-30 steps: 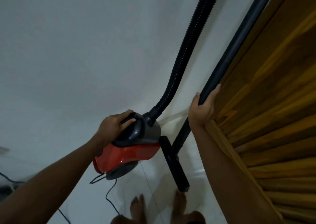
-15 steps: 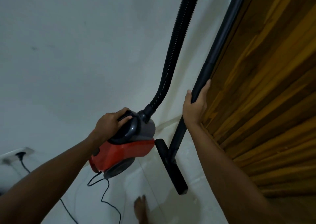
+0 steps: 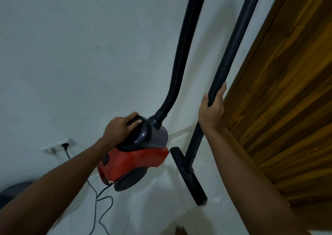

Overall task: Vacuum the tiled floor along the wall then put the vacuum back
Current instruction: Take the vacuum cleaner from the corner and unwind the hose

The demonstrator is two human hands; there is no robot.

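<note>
A red and grey canister vacuum point(image 3: 138, 159) hangs low near the white wall, lifted by its black top handle, which my left hand point(image 3: 120, 127) grips. A ribbed black hose point(image 3: 186, 42) rises from it out of the top of the view. My right hand point(image 3: 212, 110) is closed around the black rigid wand point(image 3: 231, 49), which stands nearly upright against the wall. The black floor nozzle point(image 3: 188, 177) at the wand's foot sits over the white tiled floor point(image 3: 158, 211).
A wooden slatted door point(image 3: 287, 109) fills the right side, close to the wand. A white wall socket point(image 3: 57, 145) at lower left has the vacuum's black cord point(image 3: 102, 204) plugged in, trailing in loops over the floor. A toe shows at the bottom edge.
The view has swung left and up; the wall socket and plug have come into sight. Both hands keep their grips. The feet have mostly left the bottom of the view.
</note>
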